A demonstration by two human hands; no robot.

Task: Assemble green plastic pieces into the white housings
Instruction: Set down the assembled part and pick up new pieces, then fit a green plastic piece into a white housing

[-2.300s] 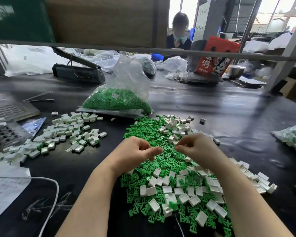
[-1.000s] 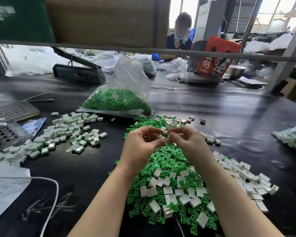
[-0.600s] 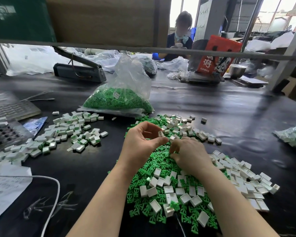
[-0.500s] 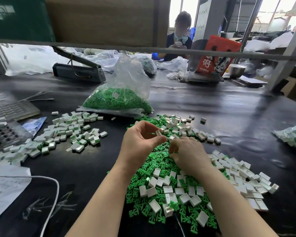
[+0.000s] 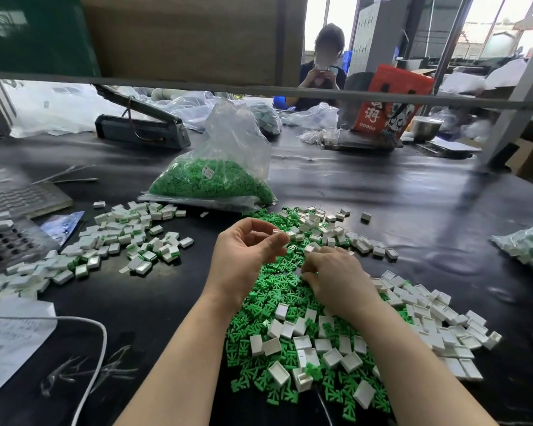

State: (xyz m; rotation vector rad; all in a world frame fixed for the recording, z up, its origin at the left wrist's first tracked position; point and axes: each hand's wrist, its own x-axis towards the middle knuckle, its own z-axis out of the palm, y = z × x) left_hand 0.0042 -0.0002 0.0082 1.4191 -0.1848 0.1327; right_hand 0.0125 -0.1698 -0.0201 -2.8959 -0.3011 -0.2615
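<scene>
1. Black table (image 5: pixel 413 210) carried everything, with a clear bag of green pieces (image 5: pixel 216 179) towards the back.
2. Loose green plastic pieces (image 5: pixel 268 302) and white housings (image 5: pixel 428 321) lay heaped at the centre.
3. Assembled housings (image 5: pixel 120 238) were spread to the left.
4. Left hand (image 5: pixel 243 256) pinched one white housing (image 5: pixel 279 232) above the heap.
5. Right hand (image 5: pixel 336 278) rested curled on the green pieces; its grasp could not be told.

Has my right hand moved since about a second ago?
Yes. The right hand dropped from beside the left hand, toward me, onto the green pieces, farther from the bag.
</scene>
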